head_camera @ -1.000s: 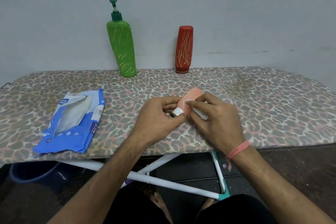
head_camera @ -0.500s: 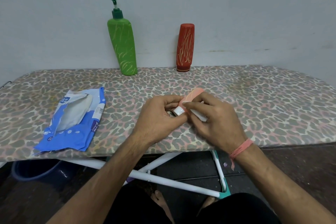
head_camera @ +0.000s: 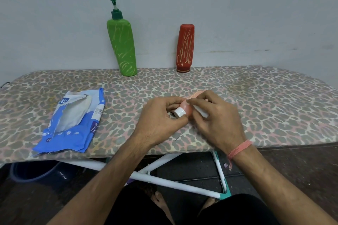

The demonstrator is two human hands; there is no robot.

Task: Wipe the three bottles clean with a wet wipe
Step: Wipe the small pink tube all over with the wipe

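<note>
A small pink bottle with a white cap lies between my hands above the board's front middle. My left hand grips it at the cap end. My right hand presses a folded white wet wipe against the bottle's side; most of the bottle is hidden under my fingers. A tall green pump bottle streaked with yellow marks stands at the back against the wall. To its right stands a red bottle, also streaked, cap down.
A blue wet-wipe pack lies open at the front left of the leopard-print ironing board. White frame legs and a dark blue tub are below the front edge. A grey wall is right behind the bottles.
My right hand with the wipe has slid up over the pink bottle, covering more of it. The bottle's cap end has turned a little toward me. The standing bottles have not moved.
</note>
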